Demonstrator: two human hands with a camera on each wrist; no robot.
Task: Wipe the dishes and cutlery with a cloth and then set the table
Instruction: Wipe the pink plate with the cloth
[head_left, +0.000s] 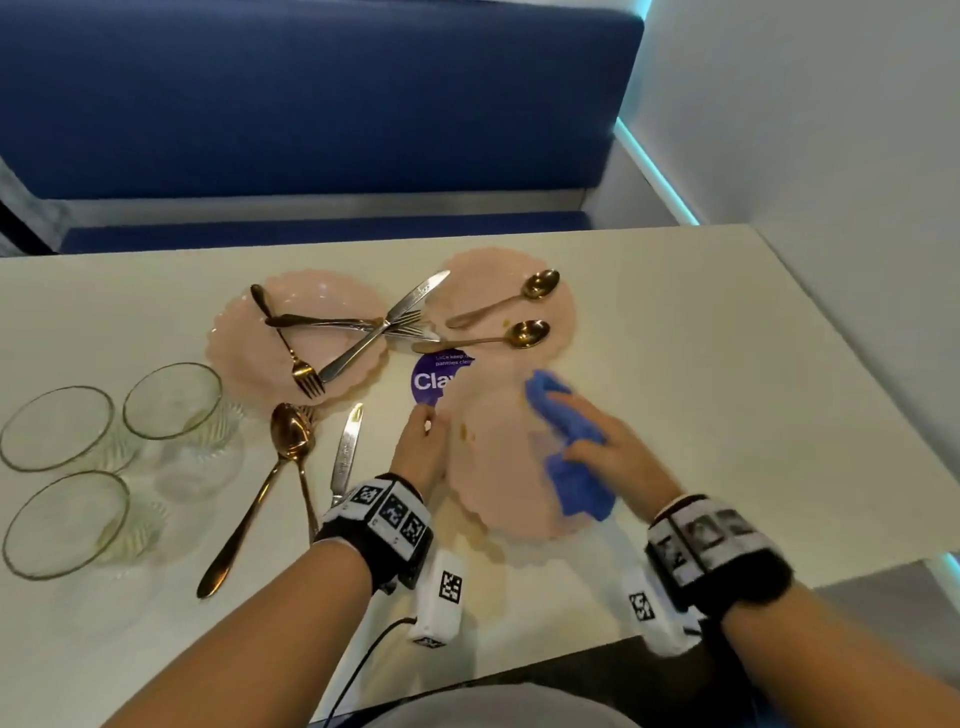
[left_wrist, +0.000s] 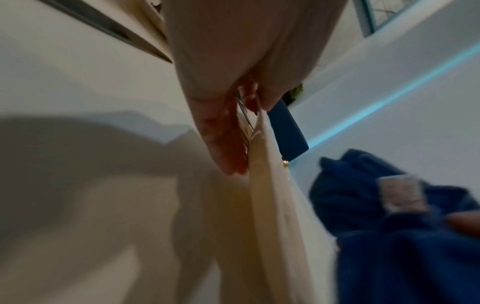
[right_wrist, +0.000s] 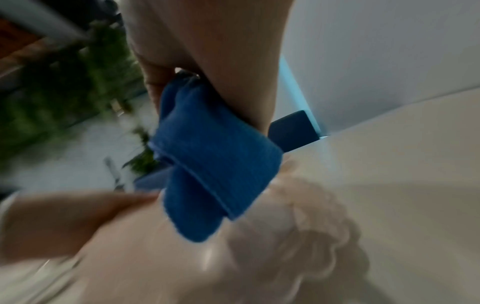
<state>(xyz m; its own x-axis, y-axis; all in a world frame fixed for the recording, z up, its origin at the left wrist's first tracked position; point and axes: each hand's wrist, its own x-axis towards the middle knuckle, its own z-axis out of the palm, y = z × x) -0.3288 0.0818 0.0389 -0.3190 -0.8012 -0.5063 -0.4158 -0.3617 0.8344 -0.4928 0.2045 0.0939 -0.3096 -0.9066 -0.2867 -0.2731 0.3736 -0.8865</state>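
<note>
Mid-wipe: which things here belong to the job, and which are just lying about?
Part of the job: near pink plate, gripped at its rim by the left hand; blue cloth in the right hand; two far plates; crossed cutlery; gold spoons; loose knife; three glasses.

Just lying about: purple sticker; blue bench; black cable.

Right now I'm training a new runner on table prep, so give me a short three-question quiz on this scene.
1. How many clear drinking glasses stand on the cream table?
2. True or false: two gold metal spoons lie on the far right pink scalloped plate.
3. Which hand holds the blue cloth against the near pink scalloped plate? A left, B right, C both.
Key: 1 three; 2 true; 3 B, the right hand; the left hand grips that plate's rim.
</note>
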